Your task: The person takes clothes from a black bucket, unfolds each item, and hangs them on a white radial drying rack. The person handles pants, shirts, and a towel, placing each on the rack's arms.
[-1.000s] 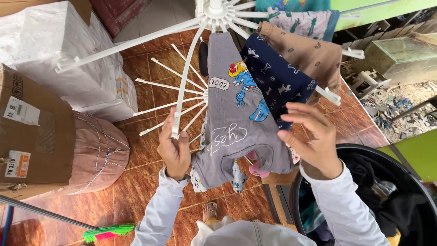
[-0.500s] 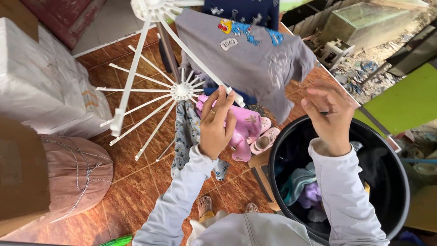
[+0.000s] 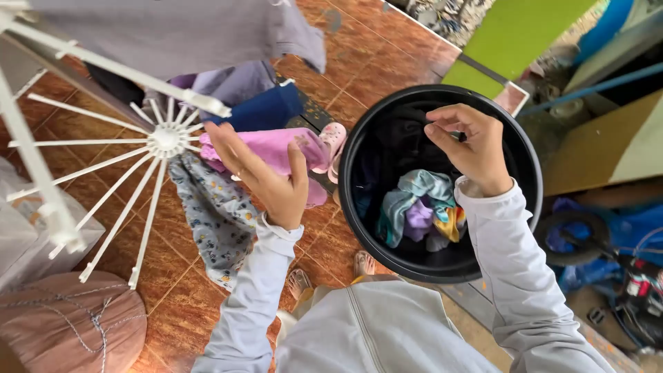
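My left hand (image 3: pixel 266 176) is spread open, palm up, right in front of a pink garment (image 3: pixel 280 146) hanging from the lower ring of a white spoked drying rack (image 3: pixel 166 138). My right hand (image 3: pixel 469 145) hovers over a round black bucket (image 3: pixel 351 207) with its fingers curled together above dark cloth; whether it pinches anything is unclear. Inside the bucket lie a teal garment (image 3: pixel 414 193), a purple one (image 3: pixel 419 217) and dark clothes. A grey shirt (image 3: pixel 173 31) hangs on the upper rack arm, a navy garment (image 3: pixel 266 110) and a patterned blue-grey one (image 3: pixel 214 207) lower down.
Small pink sandals (image 3: pixel 333 141) sit between the rack and the bucket on the brown tiled floor (image 3: pixel 179 304). A brown tied sack (image 3: pixel 62 324) and a white wrapped package (image 3: pixel 21 235) lie at the left. A green board (image 3: pixel 511 34) and blue clutter (image 3: pixel 621 242) stand to the right.
My view has swung down and right from the rack to the bucket. My right hand dropped from the grey shirt to over the bucket. My left hand let go of the rack arm and opened.
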